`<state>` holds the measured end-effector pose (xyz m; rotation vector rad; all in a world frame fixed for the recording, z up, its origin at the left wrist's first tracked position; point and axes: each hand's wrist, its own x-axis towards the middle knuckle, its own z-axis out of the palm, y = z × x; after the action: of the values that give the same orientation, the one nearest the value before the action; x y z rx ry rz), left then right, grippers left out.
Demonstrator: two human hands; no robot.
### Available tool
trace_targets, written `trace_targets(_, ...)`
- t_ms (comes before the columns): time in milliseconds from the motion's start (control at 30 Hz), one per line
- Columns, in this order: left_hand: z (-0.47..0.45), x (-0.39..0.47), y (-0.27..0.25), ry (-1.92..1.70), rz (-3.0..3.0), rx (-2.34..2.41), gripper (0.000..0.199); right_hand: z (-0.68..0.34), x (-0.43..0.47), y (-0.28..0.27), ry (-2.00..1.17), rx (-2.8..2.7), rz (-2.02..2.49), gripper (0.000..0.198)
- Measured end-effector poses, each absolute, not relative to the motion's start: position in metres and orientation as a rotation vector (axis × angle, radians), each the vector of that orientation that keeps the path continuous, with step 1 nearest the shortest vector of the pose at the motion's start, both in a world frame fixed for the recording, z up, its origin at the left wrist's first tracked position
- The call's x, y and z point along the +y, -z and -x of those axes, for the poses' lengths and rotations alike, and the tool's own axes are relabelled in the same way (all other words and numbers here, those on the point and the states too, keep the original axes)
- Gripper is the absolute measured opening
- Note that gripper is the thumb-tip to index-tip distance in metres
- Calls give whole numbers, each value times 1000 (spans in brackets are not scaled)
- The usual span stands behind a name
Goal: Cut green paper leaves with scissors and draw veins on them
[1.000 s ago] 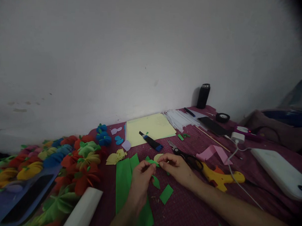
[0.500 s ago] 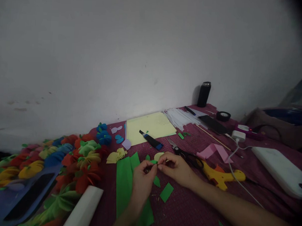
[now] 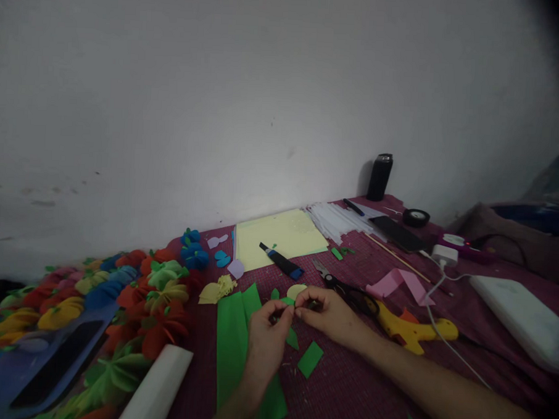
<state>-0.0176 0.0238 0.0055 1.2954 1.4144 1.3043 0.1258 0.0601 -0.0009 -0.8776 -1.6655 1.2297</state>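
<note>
My left hand [image 3: 268,339] and my right hand [image 3: 327,313] meet at the middle of the table. Between their pinched fingertips is a small green paper piece [image 3: 288,301], partly hidden by the fingers. Under my left forearm lie green paper strips [image 3: 231,340]. A green paper leaf [image 3: 292,338] and a green paper rectangle [image 3: 310,359] rest just below the hands. A pale yellow paper piece [image 3: 296,291] shows behind the fingertips. Beyond my right hand are black-handled scissors [image 3: 345,288], and farther off a utility knife [image 3: 281,261].
Many colourful paper flowers [image 3: 165,291] crowd the left side beside a white roll [image 3: 158,383]. Pale yellow sheets [image 3: 283,231] and white strips [image 3: 337,218] lie at the back. On the right are a yellow glue gun [image 3: 408,326], a phone [image 3: 396,233], a charger cable and a black can [image 3: 380,177].
Slightly more of the green piece shows between my fingertips. Both hands keep nearly the same pose, and the whole view has shifted a little.
</note>
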Motion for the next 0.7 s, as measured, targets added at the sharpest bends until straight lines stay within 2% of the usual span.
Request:
trace_targets(267,17,25,-2,-1285,-1283,1408,21,-126,60,2,-1142,-1697,952,4)
trace_targets(567,17,23,-1,-1320,-1295,1381,12,-127,59,-2,-1061,-1731,896,5)
trace_targets(600,17,23,-1,-1356,-1283,1349,14,-128,59,-3,-1091,-1736,876,6)
trace_targets(700,16,21,-2,-1408,-1266,1240,34,-131,62,-7,-1248,-1739,833,9)
